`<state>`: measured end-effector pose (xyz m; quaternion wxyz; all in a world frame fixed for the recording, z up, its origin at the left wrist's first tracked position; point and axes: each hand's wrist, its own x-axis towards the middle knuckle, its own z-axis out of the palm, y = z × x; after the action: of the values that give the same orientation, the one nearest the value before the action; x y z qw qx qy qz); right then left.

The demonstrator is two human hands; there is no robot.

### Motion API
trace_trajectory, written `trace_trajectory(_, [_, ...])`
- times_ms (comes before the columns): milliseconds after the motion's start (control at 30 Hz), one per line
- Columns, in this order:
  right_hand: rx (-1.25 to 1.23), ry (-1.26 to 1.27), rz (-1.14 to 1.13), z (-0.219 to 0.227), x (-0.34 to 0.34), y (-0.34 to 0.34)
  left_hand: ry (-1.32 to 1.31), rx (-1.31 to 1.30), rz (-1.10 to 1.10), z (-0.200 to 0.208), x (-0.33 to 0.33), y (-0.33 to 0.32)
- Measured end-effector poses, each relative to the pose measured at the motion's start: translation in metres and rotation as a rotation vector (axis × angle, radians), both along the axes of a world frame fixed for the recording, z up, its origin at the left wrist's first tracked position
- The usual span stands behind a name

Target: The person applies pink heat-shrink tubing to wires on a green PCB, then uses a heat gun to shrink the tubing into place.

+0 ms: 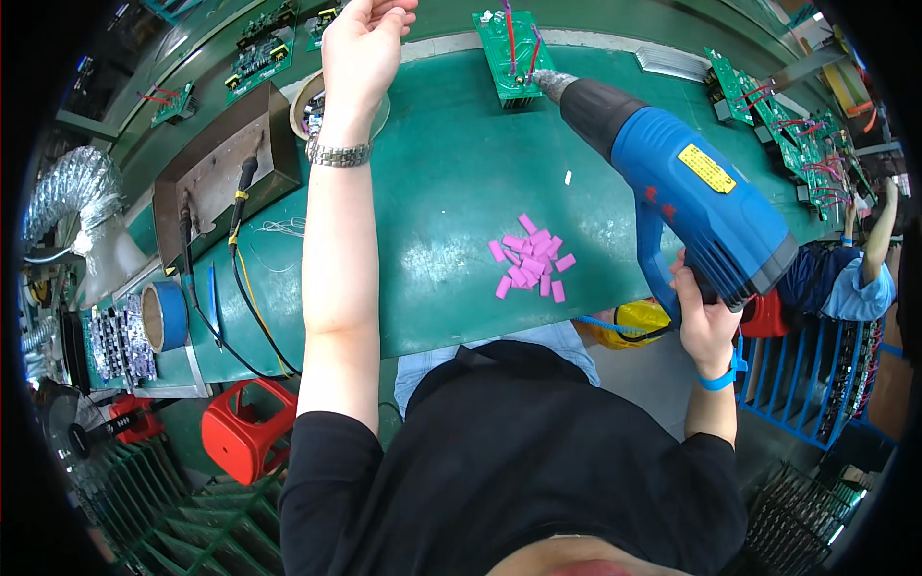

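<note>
Heat gun in blue and black hangs over the right side of the green tabletop, its grip wrapped by the right hand. That rear hold probably keeps the fingers clear of the hot end and lets the wrist aim the nozzle. The left hand is well apart from it, raised over the far side with fingers curled; whether they pinch anything I cannot tell. Just beside the nozzle, a green circuit board carries red and purple wires, likely placed so the wire bases face the airflow. Loose pink sleeves lie heaped toward the near edge, presumably for easy reach. On the left, soldering irons lean in a metal tray, which seems to keep their tips off the surface. The gun's long axis runs slantwise, from its vented rear at lower right to the nozzle at upper left, pointing at the board's near right corner; whether nozzle and board touch is hard to judge.
</note>
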<state>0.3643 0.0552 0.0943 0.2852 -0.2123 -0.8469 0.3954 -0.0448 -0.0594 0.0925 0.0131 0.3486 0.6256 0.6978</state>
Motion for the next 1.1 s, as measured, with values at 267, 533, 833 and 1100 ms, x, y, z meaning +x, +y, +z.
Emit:
trace_trajectory(267, [-0.230,0.094,-0.178,0.007,-0.014,0.019,-0.043,0.032,-0.007,0.006,0.000,-0.004])
trace_trajectory(533, [-0.901,0.567,-0.295,-0.027,-0.090,0.154,-0.048,0.021,0.006,0.016,0.009,-0.006])
trace_trajectory(833, [-0.430,-0.320,-0.589,-0.059,-0.098,0.195,-0.063,0.110,-0.013,0.022,-0.001,-0.015])
trace_trajectory(1100, [0.478,-0.232,-0.194,0.006,-0.151,0.103,-0.010,-0.052,-0.002,0.012,0.001,-0.008])
